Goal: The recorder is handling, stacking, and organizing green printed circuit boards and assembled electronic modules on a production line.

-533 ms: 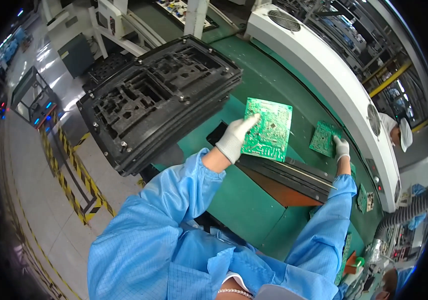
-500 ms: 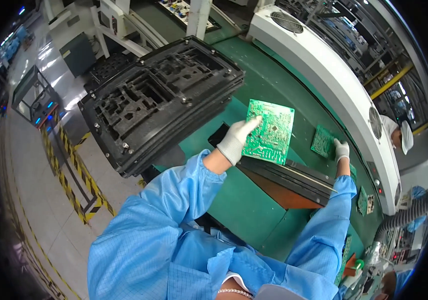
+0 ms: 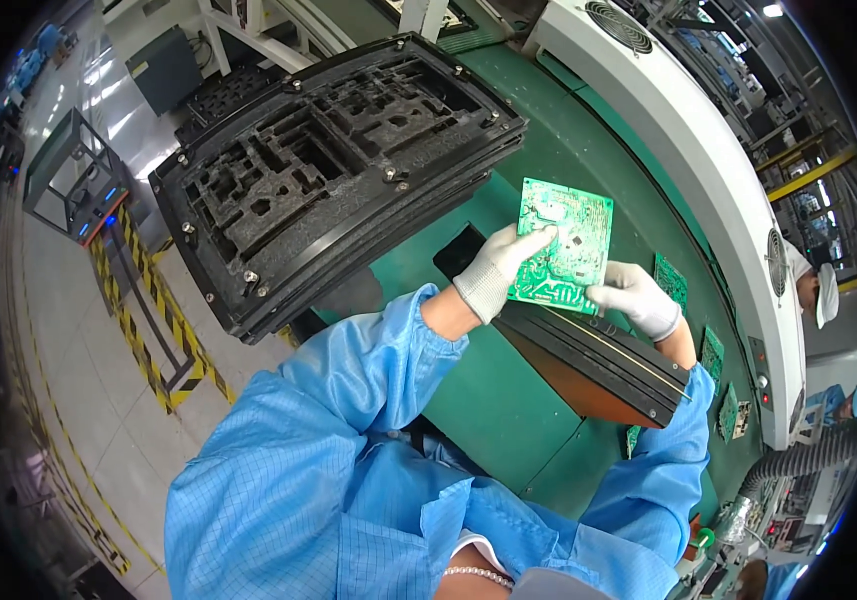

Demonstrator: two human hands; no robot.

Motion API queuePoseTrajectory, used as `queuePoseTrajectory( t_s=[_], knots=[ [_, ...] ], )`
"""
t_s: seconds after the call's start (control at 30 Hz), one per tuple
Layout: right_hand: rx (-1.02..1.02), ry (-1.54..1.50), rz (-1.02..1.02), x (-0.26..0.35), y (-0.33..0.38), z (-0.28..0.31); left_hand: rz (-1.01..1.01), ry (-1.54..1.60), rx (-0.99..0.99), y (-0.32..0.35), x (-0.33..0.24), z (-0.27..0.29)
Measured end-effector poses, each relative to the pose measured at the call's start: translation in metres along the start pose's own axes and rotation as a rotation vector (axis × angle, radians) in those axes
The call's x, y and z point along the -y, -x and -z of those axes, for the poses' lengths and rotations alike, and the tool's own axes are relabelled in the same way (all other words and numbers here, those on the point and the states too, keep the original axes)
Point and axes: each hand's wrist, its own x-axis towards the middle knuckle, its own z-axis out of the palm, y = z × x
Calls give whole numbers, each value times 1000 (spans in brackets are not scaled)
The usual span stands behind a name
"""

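Note:
A green circuit board (image 3: 580, 235) is held up above the bench, its face dotted with solder points and tracks. My left hand (image 3: 498, 272), in a white glove, grips its left edge with the thumb laid across the face. At the lower right corner, my gloved right hand (image 3: 638, 300) pinches the same board between thumb and fingers. Beyond the right hand a second green circuit board (image 3: 670, 280) lies on the bench, partly hidden by that hand. Just below the held board runs a long black slotted bar (image 3: 598, 362).
Stacked black fixture trays (image 3: 343, 200) with cut-out pockets stand to the left on the green bench (image 3: 493, 420). A long white machine housing with fans (image 3: 693, 130) borders the far right. More circuit boards (image 3: 711, 352) lie along the right. A co-worker in a white cap (image 3: 826, 295) is beyond.
My right hand has left the board on the bench and come left to grip the held board's lower right corner. The view has shifted slightly.

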Motion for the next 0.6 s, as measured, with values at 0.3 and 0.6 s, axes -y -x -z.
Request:
queuePoseTrajectory(
  t_s=[0.3,0.6],
  knots=[
    [-492,-552,74,-65,-19,53,-130,-432,-154,-5,16,4],
    [-685,-870,-196,-188,-58,141,-185,-537,-217,-14,27,8]
  ],
)
